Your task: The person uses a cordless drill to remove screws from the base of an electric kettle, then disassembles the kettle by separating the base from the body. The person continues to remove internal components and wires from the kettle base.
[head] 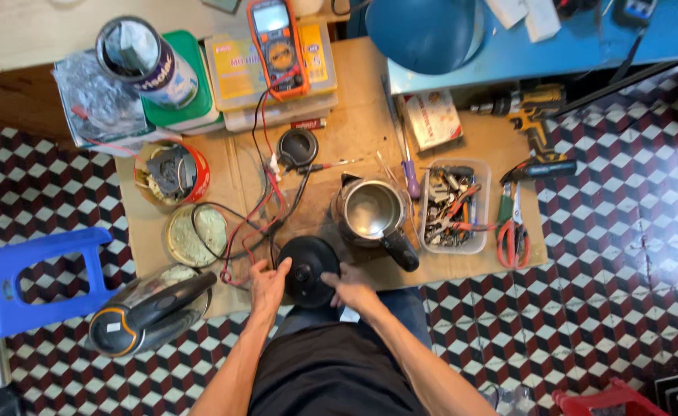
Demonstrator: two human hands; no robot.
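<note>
- A blue plastic stool (23, 281) stands on the checkered floor (624, 308) at the far left.
- Next to it, a kettle (150, 312) with a black and orange handle lies on its side, near the front left corner of the surface (354, 123).
- Behind that kettle sit a round tin lid (196, 235) and a red tin (173, 173) full of bits.
- At the back left stands a tall can (146, 58) beside a green box (192, 85).
- An orange meter (277, 46) rests on a flat plastic case (235, 73), and its red and black wires (258, 208) run down toward the hands.
- The left hand (268, 281) holds the left edge of the round black base (308, 266), fingers curled on the rim.
- The round black base sits at the front edge of the surface, right between the two hands.
- The right hand (352, 286) touches the right edge of the base, with its fingers spread flat.
- Just behind the base stands an open metal kettle (369, 212), and its black handle points to the front right.
- A purple screwdriver (410, 173) lies beside it.
- A clear box (454, 208) holds many small tools.
- Red pliers (512, 235) lie just right of the box.
- A yellow drill (527, 108) lies at the back right.
</note>
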